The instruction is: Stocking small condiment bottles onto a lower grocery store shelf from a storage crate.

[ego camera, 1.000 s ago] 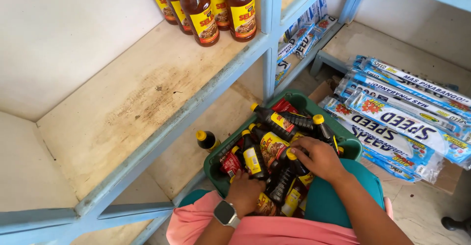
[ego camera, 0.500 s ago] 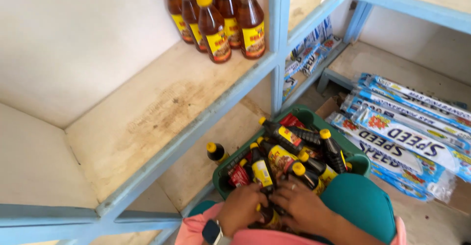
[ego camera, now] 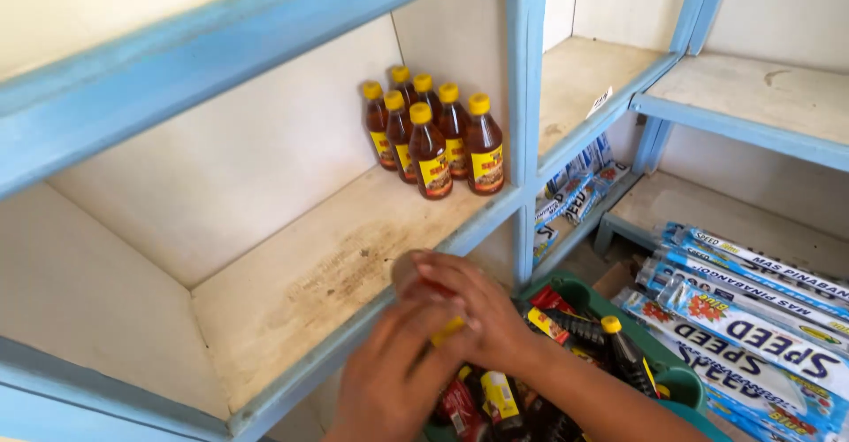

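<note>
- Left hand (ego camera: 389, 380): raised at the front edge of the shelf board (ego camera: 327, 274), fingers curled around the lower part of a bottle (ego camera: 424, 287); motion blur softens its outline.
- Right hand (ego camera: 473, 309): closed over the same bottle from the right, fingers wrapped across its red and yellow label; its forearm runs down to the bottom right of the view.
- Bottle: held between both hands just above the shelf's blue front rail (ego camera: 354, 345), mostly hidden by the fingers. Only a rounded end and a strip of yellow show; whether it stands upright or is tilted cannot be told.
- Standing bottles (ego camera: 433, 137): a cluster of brown bottles with yellow caps and yellow-red labels, upright at the back right corner of the same shelf, against the blue post (ego camera: 528, 97). They stand well apart from the hands.
- Shelf board: pale worn wood with a dark stain near the front; the stretch between the hands and the cluster lies bare.
- Green basket (ego camera: 672, 380): below and right of the hands, holding more bottles (ego camera: 619, 349) lying on their sides, partly covered by the right forearm.
- Packets (ego camera: 752, 318): long blue and white packets stacked right of the basket; similar ones (ego camera: 575, 194) sit on the lower shelf behind the post.
</note>
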